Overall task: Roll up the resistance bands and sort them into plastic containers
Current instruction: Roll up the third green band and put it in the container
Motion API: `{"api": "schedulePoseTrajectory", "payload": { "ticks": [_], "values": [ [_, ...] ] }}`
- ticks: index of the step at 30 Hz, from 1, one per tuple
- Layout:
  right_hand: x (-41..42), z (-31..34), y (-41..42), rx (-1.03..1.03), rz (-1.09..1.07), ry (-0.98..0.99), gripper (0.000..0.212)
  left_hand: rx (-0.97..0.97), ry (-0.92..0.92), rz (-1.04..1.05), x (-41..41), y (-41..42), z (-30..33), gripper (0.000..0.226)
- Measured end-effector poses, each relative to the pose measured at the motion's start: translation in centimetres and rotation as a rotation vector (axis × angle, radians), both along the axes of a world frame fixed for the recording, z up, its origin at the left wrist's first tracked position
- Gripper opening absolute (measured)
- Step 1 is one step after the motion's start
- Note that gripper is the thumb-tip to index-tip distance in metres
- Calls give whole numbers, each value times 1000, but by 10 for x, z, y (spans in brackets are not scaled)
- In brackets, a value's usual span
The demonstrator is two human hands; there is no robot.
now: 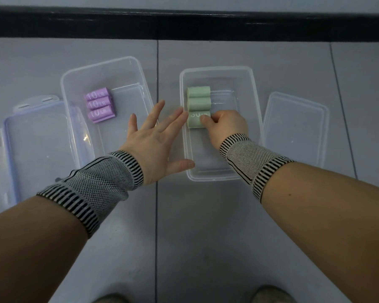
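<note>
**Three green rolls in, the last one being seated**

Three rolled pale-green resistance bands [198, 107] lie side by side in the right clear plastic container [253, 106] on the grey floor [184, 237]. The right hand [224, 125] has its grip pinched on the nearest green roll [197, 120], setting it against its neighbours. The left hand [155, 141] hovers beside that container, fingers spread apart, holding nothing. Three lilac rolls [100, 104] sit in the left clear container [138, 84]. No loose bands show, so judging by this, releasing the roll and fitting the clear lids [297, 132] likely comes next.
</note>
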State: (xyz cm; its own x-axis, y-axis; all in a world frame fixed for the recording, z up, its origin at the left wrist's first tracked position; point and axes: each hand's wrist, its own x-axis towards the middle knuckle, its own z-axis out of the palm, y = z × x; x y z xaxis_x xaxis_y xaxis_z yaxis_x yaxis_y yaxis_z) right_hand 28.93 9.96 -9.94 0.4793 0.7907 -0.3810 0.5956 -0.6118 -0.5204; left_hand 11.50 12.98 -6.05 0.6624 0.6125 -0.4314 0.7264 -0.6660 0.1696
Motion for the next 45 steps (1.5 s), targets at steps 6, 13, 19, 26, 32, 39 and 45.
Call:
{"api": "schedulePoseTrajectory", "payload": {
  "ticks": [6, 13, 19, 26, 32, 39, 45],
  "values": [
    [-4, -4, 0, 40, -50, 25, 35, 6, 2, -6, 0, 1, 0, 103],
    [-5, -18, -1, 38, 9, -97, 45, 15, -21, 19, 3, -3, -2, 101],
    [4, -15, -3, 63, 168, -181, 43, 60, -55, 37, 2, -4, -7, 102],
    [10, -15, -9, 81, 242, -293, 39, 62, -91, 43, 2, -5, -10, 103],
    [16, -17, -8, 28, 379, -307, 38, 87, -127, 40, -1, -5, -14, 105],
    [16, -19, -8, 71, 380, -289, 36, 70, -128, 41, 0, -5, -13, 103],
    [14, -20, -7, 84, 390, -298, 37, 67, -125, 34, 0, -5, -13, 103]
  ]
}}
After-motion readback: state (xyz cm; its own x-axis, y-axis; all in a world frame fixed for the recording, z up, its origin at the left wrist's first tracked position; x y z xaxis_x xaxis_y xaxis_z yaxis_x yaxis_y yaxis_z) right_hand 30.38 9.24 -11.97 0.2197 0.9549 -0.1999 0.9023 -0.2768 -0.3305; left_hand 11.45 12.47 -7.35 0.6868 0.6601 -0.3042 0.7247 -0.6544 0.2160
